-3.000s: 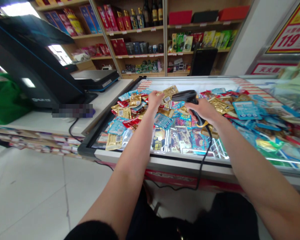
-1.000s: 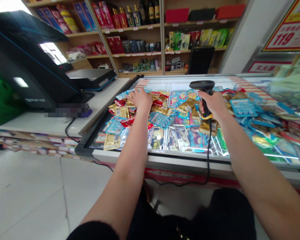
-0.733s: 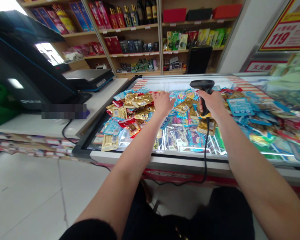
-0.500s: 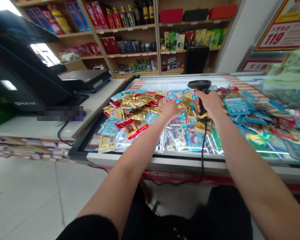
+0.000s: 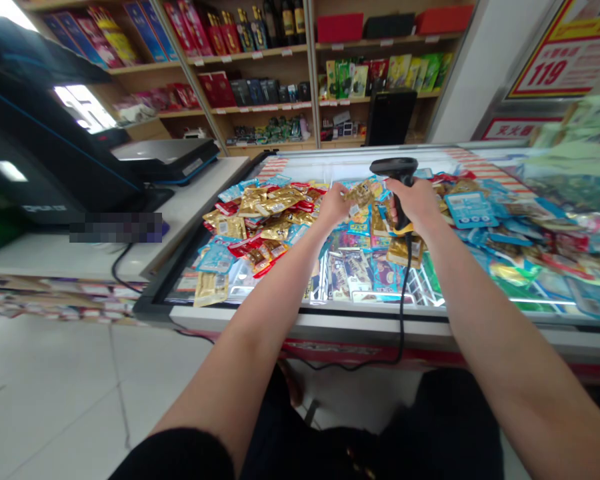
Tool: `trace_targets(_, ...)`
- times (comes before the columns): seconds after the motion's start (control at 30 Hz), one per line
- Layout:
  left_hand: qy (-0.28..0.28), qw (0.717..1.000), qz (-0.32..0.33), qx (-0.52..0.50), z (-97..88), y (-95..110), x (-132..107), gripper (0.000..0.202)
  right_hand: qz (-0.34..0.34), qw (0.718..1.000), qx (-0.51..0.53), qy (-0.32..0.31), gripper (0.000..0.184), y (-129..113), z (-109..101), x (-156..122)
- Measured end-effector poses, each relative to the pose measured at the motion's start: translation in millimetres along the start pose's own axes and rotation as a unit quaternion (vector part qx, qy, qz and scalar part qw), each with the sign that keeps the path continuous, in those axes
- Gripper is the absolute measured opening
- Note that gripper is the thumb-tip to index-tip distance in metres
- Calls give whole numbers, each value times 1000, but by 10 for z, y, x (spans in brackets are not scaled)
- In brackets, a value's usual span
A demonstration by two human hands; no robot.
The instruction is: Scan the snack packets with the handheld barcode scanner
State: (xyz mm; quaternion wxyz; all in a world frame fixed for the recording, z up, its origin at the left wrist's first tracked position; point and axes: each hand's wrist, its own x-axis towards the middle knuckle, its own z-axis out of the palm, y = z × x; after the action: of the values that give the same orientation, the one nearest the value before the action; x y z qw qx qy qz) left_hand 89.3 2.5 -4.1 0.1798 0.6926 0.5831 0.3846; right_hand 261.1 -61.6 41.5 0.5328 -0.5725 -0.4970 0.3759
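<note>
My right hand (image 5: 416, 203) is wrapped round the grip of a black barcode scanner (image 5: 394, 165), its head pointing left. A black cable hangs from the scanner's base down over the freezer's front edge. Between the fingers of my left hand (image 5: 334, 205) is a gold snack packet (image 5: 361, 193), lifted in front of the scanner. To the left of that hand lies a heap of gold, red and blue packets (image 5: 275, 203) on the glass top of the chest freezer (image 5: 260, 320). More packets (image 5: 520, 227), many of them blue, are spread right of my right hand.
On the left a white counter (image 5: 180, 220) bears a dark checkout terminal (image 5: 45, 147) and a weighing scale (image 5: 170, 157). Shelves (image 5: 260, 57) with boxes, bottles and bags stand behind the freezer. A red and yellow sign (image 5: 555, 67) hangs at right.
My left hand was spread over the packets; it has closed on a gold packet and raised it towards the scanner. My right hand still holds the scanner in nearly the same place.
</note>
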Motion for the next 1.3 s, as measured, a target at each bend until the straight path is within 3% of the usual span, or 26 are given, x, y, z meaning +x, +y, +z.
trace_targets(0.13, 47, 996, -21, -73, -74, -103, 115, 13, -22, 999, -18, -39, 22, -14, 1, -36)
trace_targets(0.33, 85, 985, -34, -144, -115, -258, 259, 16, -48, 992, -51, -107, 25, 1, -2, -61)
trace_targets(0.6, 108, 985, -30, -135, -149, -365, 338, 18, -54, 983, -74, -162, 31, 6, -6, -55)
trace_targets(1.3, 125, 987, -14, -103, -217, -375, 321, 14, -81, 957, -175, -217, 35, -113, -61, -167)
